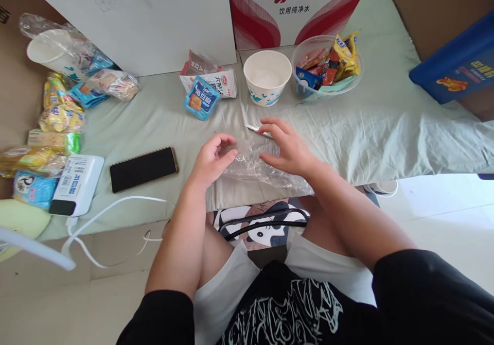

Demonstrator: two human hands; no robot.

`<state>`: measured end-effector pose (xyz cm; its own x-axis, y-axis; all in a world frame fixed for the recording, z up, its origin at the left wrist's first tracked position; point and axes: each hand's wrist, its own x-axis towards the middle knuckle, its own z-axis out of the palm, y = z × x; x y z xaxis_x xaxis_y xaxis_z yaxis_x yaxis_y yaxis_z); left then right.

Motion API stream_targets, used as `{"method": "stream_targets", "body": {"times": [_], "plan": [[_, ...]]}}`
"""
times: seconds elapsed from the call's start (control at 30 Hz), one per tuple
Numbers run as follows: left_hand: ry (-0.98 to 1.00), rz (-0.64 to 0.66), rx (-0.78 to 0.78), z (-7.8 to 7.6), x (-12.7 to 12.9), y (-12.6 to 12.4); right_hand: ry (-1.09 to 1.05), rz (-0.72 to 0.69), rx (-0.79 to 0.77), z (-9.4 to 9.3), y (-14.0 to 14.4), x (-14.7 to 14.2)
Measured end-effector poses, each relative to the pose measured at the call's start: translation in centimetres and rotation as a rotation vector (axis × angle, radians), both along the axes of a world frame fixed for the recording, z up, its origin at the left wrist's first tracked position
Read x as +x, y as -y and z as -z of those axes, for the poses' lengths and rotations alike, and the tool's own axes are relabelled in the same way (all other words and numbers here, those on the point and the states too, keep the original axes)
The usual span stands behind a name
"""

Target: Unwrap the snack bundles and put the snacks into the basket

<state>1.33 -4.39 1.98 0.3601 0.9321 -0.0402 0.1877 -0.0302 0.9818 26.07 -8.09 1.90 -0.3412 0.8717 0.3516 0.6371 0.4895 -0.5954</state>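
Observation:
A crumpled clear plastic bag (250, 165) lies on the cloth-covered surface in front of me. At its left edge is my left hand (216, 157), fingers curved and apart, with nothing visible in it. Over the bag's right side my right hand (285, 147) hovers or rests with fingers spread; I cannot tell if it touches the plastic. A thin white strip (252, 127) pokes out by the right fingertips, partly hidden. Beyond the hands stand a white paper bowl (267, 80), a blue snack pack (201, 98) and a red-and-white packet (227, 81).
A clear plastic tub (328, 91) of snacks stands right of the bowl. Leftward lie a phone (143, 169), a white box-shaped device (79, 183) with a white cable (111, 201), and several wrapped snacks (62, 118). A white carton (293, 20) and a blue bag (455, 62) stand behind.

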Motion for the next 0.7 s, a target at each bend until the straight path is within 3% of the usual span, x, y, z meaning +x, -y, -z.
{"method": "stream_targets", "body": {"times": [0.13,0.43,0.57,0.7], "plan": [[-0.091,0.034,0.001,-0.1,-0.1,0.1,0.033,0.063,0.015,0.5,0.5,-0.2],[0.112,0.07,-0.208,0.2,0.6,-0.1,-0.036,0.063,-0.023,0.0,0.8,-0.5],[0.079,-0.037,-0.25,-0.4,1.0,-0.1,-0.102,0.063,-0.101,-0.3,0.9,-0.7],[0.223,-0.082,-0.251,-1.5,0.9,0.0,-0.152,0.08,-0.147,-0.4,1.2,-0.6]]}}
